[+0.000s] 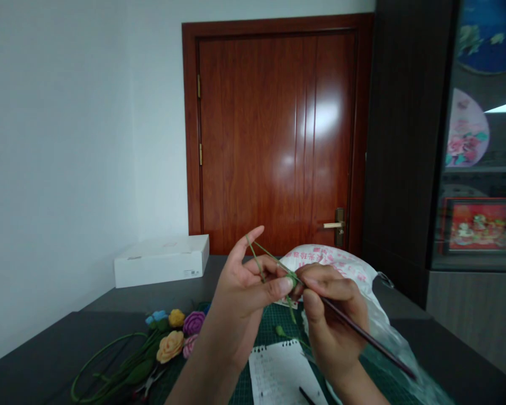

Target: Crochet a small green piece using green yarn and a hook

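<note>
My left hand (253, 278) pinches a small piece of green crochet work (292, 278) between thumb and fingers. Its index finger is raised, and green yarn (271, 254) runs over it down to the piece. A short yarn tail hangs below. In my right hand (333, 315) is a long dark crochet hook (371, 339), held like a pen, its shaft slanting down to the right. The hook's tip meets the green piece, where the fingers of both hands come close together; the tip itself is hidden.
Crocheted flowers (171, 345) with green stems lie at the left beside pliers (149, 385). A handwritten notepad (274, 371) and a dark pen (307, 395) rest on a green cutting mat (270, 320). Behind stand a white box (162, 261) and a white plastic bag (333, 254).
</note>
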`<action>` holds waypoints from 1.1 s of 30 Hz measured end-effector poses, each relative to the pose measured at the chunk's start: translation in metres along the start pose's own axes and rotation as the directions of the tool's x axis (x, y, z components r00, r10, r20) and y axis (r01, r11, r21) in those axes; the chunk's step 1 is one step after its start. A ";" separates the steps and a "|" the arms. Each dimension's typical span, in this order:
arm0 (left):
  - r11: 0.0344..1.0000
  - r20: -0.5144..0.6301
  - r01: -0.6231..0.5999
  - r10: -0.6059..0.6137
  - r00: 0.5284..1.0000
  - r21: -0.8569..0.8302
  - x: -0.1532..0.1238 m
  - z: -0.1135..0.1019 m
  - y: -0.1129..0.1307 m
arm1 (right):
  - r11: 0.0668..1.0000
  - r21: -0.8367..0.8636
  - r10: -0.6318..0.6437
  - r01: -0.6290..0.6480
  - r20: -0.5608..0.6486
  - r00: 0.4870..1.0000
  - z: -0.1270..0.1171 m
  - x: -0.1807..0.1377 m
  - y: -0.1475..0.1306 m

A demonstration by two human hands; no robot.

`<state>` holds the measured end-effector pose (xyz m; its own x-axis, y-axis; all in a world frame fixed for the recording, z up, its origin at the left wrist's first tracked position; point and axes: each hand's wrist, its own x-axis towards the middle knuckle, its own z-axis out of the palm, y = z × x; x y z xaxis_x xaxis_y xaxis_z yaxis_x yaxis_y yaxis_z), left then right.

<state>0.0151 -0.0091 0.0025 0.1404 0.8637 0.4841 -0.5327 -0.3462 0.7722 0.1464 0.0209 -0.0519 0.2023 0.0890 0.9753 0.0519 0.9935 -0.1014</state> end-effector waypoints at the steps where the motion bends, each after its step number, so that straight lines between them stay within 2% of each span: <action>1: 1.000 -0.004 0.010 -0.010 1.000 -0.013 0.000 0.000 -0.002 | 0.999 -0.011 -0.030 0.030 0.021 0.999 -0.001 -0.001 0.002; 4: 0.998 -0.050 -0.055 0.057 0.997 0.036 0.001 0.002 -0.008 | 0.944 -0.233 -0.198 0.233 0.162 0.967 -0.004 0.000 0.008; 5: 0.989 -0.072 -0.111 0.118 0.990 0.099 0.001 0.003 -0.009 | 0.902 -0.316 -0.235 0.293 0.211 0.949 -0.005 0.002 0.008; 7: 0.934 -0.093 -0.234 0.267 0.959 0.271 0.001 0.005 -0.011 | 0.840 -0.427 -0.246 0.333 0.247 0.937 -0.006 0.005 0.006; 9: 0.854 -0.066 -0.315 0.373 0.925 0.414 0.001 0.005 -0.011 | 0.833 -0.467 -0.217 0.296 0.217 0.952 -0.007 0.008 0.001; 11: 0.816 -0.031 -0.344 0.403 0.915 0.465 0.003 0.003 -0.010 | 0.845 -0.478 -0.177 0.239 0.171 0.969 -0.008 0.012 -0.005; 13: 0.834 -0.002 -0.331 0.369 0.929 0.441 0.004 0.000 -0.008 | 0.867 -0.480 -0.095 0.136 0.110 0.989 -0.009 0.016 -0.011; 15: 0.889 0.030 -0.278 0.287 0.957 0.363 0.005 -0.004 -0.005 | 0.924 -0.372 0.092 -0.086 -0.002 0.996 -0.009 0.020 -0.014; 16: 0.920 0.049 -0.239 0.235 0.971 0.312 0.006 -0.005 -0.002 | 0.940 -0.253 0.224 -0.228 -0.045 0.974 -0.008 0.022 -0.014; 17: 0.944 0.069 -0.201 0.189 0.980 0.261 0.006 -0.007 0.000 | 0.925 -0.102 0.363 -0.366 -0.049 0.931 -0.007 0.024 -0.014; 18: 0.962 0.085 -0.166 0.150 0.985 0.216 0.006 -0.008 0.002 | 0.874 0.055 0.485 -0.483 -0.017 0.874 -0.006 0.026 -0.013; 20: 0.982 0.104 -0.108 0.092 0.990 0.152 0.006 -0.011 0.006 | 0.714 0.286 0.643 -0.639 0.092 0.760 -0.003 0.029 -0.010; 22: 0.992 0.124 -0.064 0.050 0.991 0.108 0.007 -0.013 0.007 | 0.564 0.418 0.725 -0.712 0.163 0.670 -0.001 0.030 -0.007; 23: 0.995 0.136 -0.044 0.032 0.990 0.090 0.008 -0.014 0.007 | 0.508 0.465 0.746 -0.725 0.183 0.640 0.000 0.030 -0.007; 26: 0.999 0.191 -0.012 0.002 0.982 0.047 0.009 -0.015 0.004 | 0.400 0.527 0.758 -0.750 0.269 0.594 0.003 0.029 -0.008; 28: 0.999 0.200 -0.012 0.002 0.980 0.050 0.009 -0.014 0.003 | 0.385 0.522 0.733 -0.761 0.328 0.596 0.006 0.028 -0.009; 30: 0.996 0.173 -0.040 0.027 0.984 0.074 0.008 -0.012 0.004 | 0.433 0.511 0.695 -0.743 0.336 0.636 0.007 0.026 -0.009; 31: 0.994 0.149 -0.058 0.044 0.988 0.092 0.006 -0.010 0.005 | 0.488 0.504 0.666 -0.713 0.313 0.677 0.008 0.026 -0.009; 33: 0.987 0.097 -0.098 0.086 0.992 0.128 0.004 -0.006 0.006 | 0.668 0.443 0.571 -0.598 0.211 0.793 0.007 0.024 -0.006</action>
<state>0.0074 -0.0055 0.0060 0.1740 0.7913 0.5861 -0.4326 -0.4732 0.7674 0.1442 0.0177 -0.0270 -0.0157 0.6530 0.7572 -0.5198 0.6416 -0.5641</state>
